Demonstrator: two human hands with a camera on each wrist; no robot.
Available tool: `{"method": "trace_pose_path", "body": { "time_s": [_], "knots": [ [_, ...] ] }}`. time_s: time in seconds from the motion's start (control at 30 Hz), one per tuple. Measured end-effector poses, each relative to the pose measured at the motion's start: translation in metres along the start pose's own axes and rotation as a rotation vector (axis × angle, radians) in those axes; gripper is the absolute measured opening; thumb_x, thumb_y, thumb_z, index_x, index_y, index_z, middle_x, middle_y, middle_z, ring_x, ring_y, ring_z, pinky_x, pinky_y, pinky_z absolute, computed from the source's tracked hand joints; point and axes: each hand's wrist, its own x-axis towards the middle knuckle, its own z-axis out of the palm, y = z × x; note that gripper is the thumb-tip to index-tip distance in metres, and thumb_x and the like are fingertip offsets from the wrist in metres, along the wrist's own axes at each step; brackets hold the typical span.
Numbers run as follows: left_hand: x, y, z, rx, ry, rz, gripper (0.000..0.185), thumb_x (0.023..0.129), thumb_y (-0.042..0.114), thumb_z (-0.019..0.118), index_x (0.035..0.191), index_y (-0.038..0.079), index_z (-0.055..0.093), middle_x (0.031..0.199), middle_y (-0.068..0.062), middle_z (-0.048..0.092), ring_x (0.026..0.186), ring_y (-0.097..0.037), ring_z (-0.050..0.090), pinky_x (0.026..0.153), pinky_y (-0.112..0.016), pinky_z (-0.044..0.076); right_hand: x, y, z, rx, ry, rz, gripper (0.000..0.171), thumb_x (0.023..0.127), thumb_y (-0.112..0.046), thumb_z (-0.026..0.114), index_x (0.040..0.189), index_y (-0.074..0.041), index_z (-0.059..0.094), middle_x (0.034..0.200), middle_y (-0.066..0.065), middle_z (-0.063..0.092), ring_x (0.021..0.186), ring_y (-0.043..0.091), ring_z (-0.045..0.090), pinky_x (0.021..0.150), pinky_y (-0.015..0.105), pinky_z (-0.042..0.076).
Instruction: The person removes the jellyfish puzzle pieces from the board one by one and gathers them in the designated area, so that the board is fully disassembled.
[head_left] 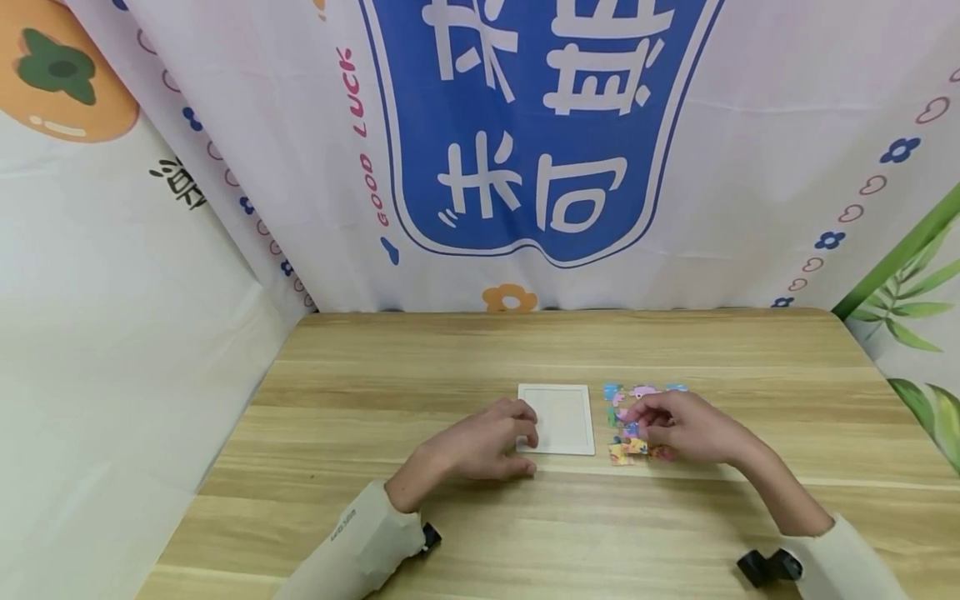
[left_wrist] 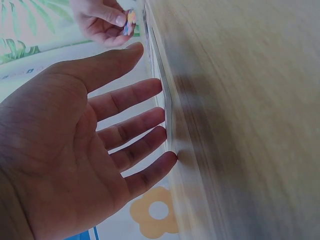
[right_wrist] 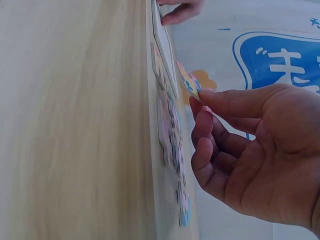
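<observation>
My left hand (head_left: 487, 442) rests at the left edge of the white puzzle tray (head_left: 558, 417), which lies flat near the middle of the wooden table (head_left: 375, 392). Its fingers (left_wrist: 135, 122) are straight and relaxed, tips touching the tray's rim, gripping nothing; the left wrist view shows the palm wide and the 4 fingertips lined up along the tray's edge.

My right hand (head_left: 678, 429) sits just right of the tray, over the loose puzzle pieces (head_left: 637, 417). Between thumb and forefinger I pinch 1 colourful puzzle piece (right_wrist: 189, 82), lifted clear of the table and tilted, near the tray's right edge. The other fingers (right_wrist: 205, 160) of that hand curl loosely beneath it and do not touch the piece.

The remaining pieces lie in a small cluster on the table just right of the tray, some touching each other; pink, blue and yellow colours show, but I cannot tell what their prints are. Inside the tray I see only a plain white surface.

Beyond the tray, at the table's far edge, hangs a printed cloth backdrop (head_left: 540, 133) with a large blue emblem.
</observation>
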Motion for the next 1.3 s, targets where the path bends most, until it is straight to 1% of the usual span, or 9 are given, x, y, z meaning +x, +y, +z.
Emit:
{"method": "trace_pose_path", "body": {
  "time_s": [0.13,0.27,0.37,0.57,0.8,1.0,1.3],
  "knots": [
    [0.001,0.000,0.000,0.004,-0.001,0.003,0.028,0.103,0.038,0.074,0.120,0.016,0.076,0.150,-0.003,0.058,0.144,-0.020,0.051,0.117,-0.034,0.048,-0.008,0.007,-0.006,-0.011,0.003,-0.005,0.016,0.105,-0.002,0.062,0.118,0.004,0.070,0.097,0.009,0.069,0.074,0.014,0.065,0.064,0.028,0.058],
    [0.002,-0.001,-0.001,0.010,-0.006,0.002,0.027,0.103,0.039,0.073,0.120,0.017,0.075,0.151,-0.003,0.057,0.145,-0.019,0.049,0.116,-0.034,0.049,-0.015,0.013,-0.013,-0.093,0.040,-0.019,0.014,0.105,-0.005,0.065,0.116,-0.001,0.073,0.101,0.005,0.072,0.084,0.006,0.064,0.072,0.025,0.057],
    [0.002,0.000,-0.003,0.007,-0.009,-0.003,0.027,0.104,0.039,0.073,0.121,0.018,0.075,0.152,-0.002,0.057,0.145,-0.018,0.049,0.115,-0.033,0.050,-0.021,0.016,-0.016,-0.154,0.069,-0.020,0.015,0.104,-0.006,0.068,0.116,-0.003,0.075,0.104,0.002,0.073,0.089,0.000,0.061,0.075,0.022,0.055],
    [0.001,0.001,-0.004,0.003,-0.010,-0.005,0.027,0.105,0.039,0.071,0.121,0.019,0.074,0.152,-0.001,0.056,0.146,-0.018,0.048,0.116,-0.034,0.049,-0.032,0.022,-0.021,-0.158,0.065,0.001,0.019,0.104,-0.005,0.067,0.118,0.003,0.075,0.104,0.003,0.074,0.087,-0.001,0.060,0.072,0.023,0.055],
    [-0.001,0.001,-0.004,0.001,-0.010,-0.008,0.026,0.105,0.039,0.071,0.121,0.018,0.074,0.153,-0.002,0.056,0.146,-0.018,0.048,0.116,-0.034,0.049,-0.040,0.025,-0.027,-0.175,0.076,0.031,0.018,0.104,-0.005,0.067,0.118,-0.001,0.077,0.104,0.002,0.074,0.087,-0.001,0.061,0.073,0.023,0.055],
    [-0.002,0.000,-0.004,-0.006,-0.006,-0.005,0.027,0.104,0.039,0.072,0.121,0.018,0.074,0.153,-0.002,0.056,0.146,-0.019,0.048,0.116,-0.035,0.049,-0.045,0.028,-0.030,-0.190,0.075,0.025,0.018,0.103,-0.003,0.066,0.118,0.003,0.076,0.107,0.005,0.075,0.087,-0.003,0.059,0.071,0.023,0.055],
    [-0.002,-0.001,0.000,0.003,-0.008,-0.001,0.026,0.104,0.039,0.072,0.120,0.019,0.074,0.152,-0.002,0.057,0.145,-0.019,0.049,0.116,-0.035,0.049,-0.049,0.034,-0.032,-0.185,0.076,0.027,0.018,0.103,-0.005,0.068,0.118,-0.001,0.077,0.106,0.003,0.075,0.087,-0.003,0.061,0.072,0.023,0.055]
  ]
}}
